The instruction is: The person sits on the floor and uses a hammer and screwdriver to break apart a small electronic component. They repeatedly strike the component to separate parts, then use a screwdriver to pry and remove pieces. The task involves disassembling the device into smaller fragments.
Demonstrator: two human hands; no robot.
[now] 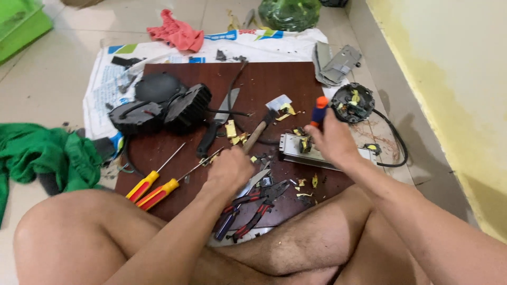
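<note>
On the wooden board (pixel 274 79), left hand (pixel 228 170) grips a hammer (pixel 260 130); right hand (pixel 332 140) half hides its gripped screwdriver (pixel 318 110).

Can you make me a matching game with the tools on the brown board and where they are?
Things:
1. hammer
2. orange-and-blue screwdriver
3. two red-and-yellow screwdrivers
4. red pliers

Places:
A. lying on the board near the left knee
B. in the left hand
C. in the right hand, over the metal box
D. lying on the board below the left hand

Pairs: 1-B, 2-C, 3-A, 4-D
</note>
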